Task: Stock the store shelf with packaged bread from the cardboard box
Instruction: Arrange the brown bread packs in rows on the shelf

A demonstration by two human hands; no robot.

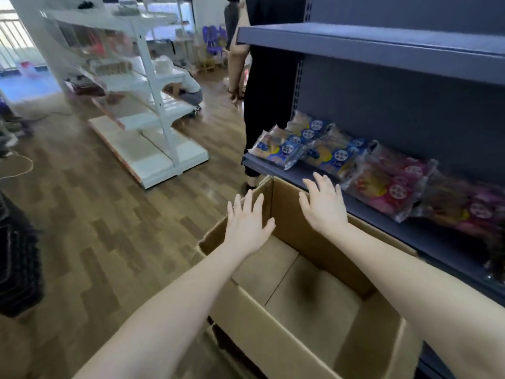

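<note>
Packaged bread is lying on the dark blue shelf at about 1 to 3 o'clock from the hands. Blue-labelled packs are sitting toward 1 o'clock and pink-labelled packs toward 3 o'clock, where blur is hiding the details. A person in black is standing at 12 o'clock, right at the shelf's far end, closing off that side. An upper shelf is overhanging the bread. A white shelving unit is standing well apart at 10 o'clock, with a crouching person behind it.

The packs are lying flat with labels up, overlapping one another. The row is running along the shelf from 12 toward 4 o'clock. The long sides of single packs are hard to read under the overlap.

The cardboard box is sitting open at 6 o'clock, its far wall just beside the shelf's front edge and its bottom flaps showing. The left hand is hovering over the box's far left corner. The right hand is hovering over the far wall, near the shelf lip. Both are spread flat with fingers straight, gripping nothing. A strip of bare shelf is running between the packs and the lip, and wooden floor is lying open from 7 to 10 o'clock.
</note>
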